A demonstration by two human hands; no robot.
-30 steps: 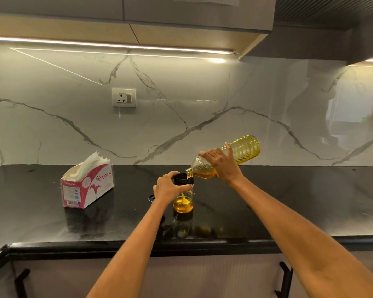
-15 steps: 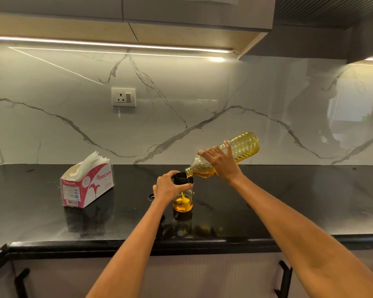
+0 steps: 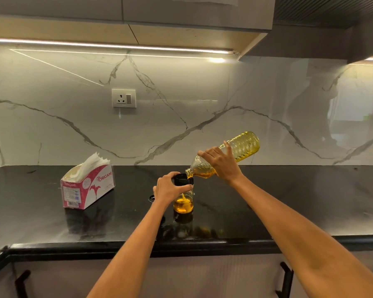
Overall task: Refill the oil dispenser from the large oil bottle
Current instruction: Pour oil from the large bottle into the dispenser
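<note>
Right hand: the right hand (image 3: 223,163) was wrapped around the shoulder of the bottle (image 3: 241,148), with the fingers closed on it and 1 finger raised along its side.
Bottle: it was held in the air, tilted steeply, with its base up toward the wall and its mouth down, just above the dispenser (image 3: 183,196). Yellow oil was seen gathered near its neck.
Left hand: the left hand (image 3: 168,187) was clamped on the black upper part of the dispenser, with the fingers curled around it.
Dispenser: it stood upright on the counter (image 3: 310,201), near the middle, between the 2 hands. A thin stream of oil was seen inside the glass, and oil filled only its lower part.
Tissue box: a tissue box (image 3: 88,187) was placed on the counter, well apart to the left, with white tissues sticking out.
Small ring: a small dark ring (image 3: 151,198) lay on the counter just beside the left wrist; what it was could not be told.
</note>
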